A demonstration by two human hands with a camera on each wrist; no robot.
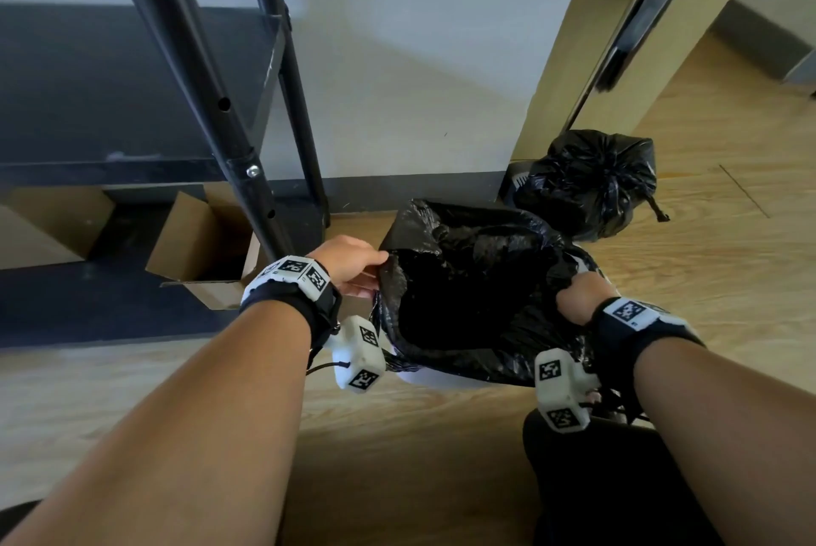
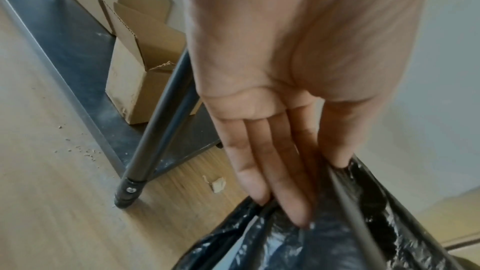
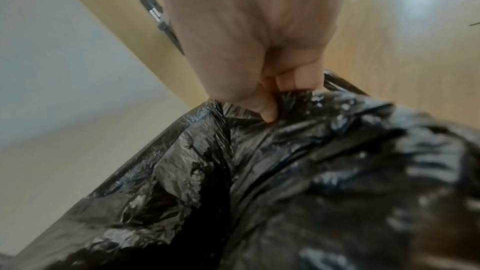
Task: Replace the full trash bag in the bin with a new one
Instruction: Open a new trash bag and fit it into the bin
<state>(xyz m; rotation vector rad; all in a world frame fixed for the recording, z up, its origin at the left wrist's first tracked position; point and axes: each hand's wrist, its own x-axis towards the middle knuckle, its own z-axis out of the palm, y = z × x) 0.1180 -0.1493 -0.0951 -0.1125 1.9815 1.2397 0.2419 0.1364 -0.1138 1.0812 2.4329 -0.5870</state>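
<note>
A new black trash bag (image 1: 477, 293) is spread open over a white bin (image 1: 437, 380), of which only a sliver of rim shows below the plastic. My left hand (image 1: 373, 271) pinches the bag's left edge (image 2: 345, 192), thumb on one side and fingers (image 2: 275, 182) on the other. My right hand (image 1: 578, 293) grips the bag's right edge in a fist (image 3: 270, 100); the crinkled plastic (image 3: 311, 171) bunches under it. A full, tied black bag (image 1: 591, 183) sits on the floor behind, by the door.
A black metal shelf rack (image 1: 247, 139) stands at the left, its leg (image 2: 155, 130) close to my left hand. An opened cardboard box (image 1: 203, 245) lies on its bottom shelf. A wooden door (image 1: 618, 37) is at the right. The floor is wood.
</note>
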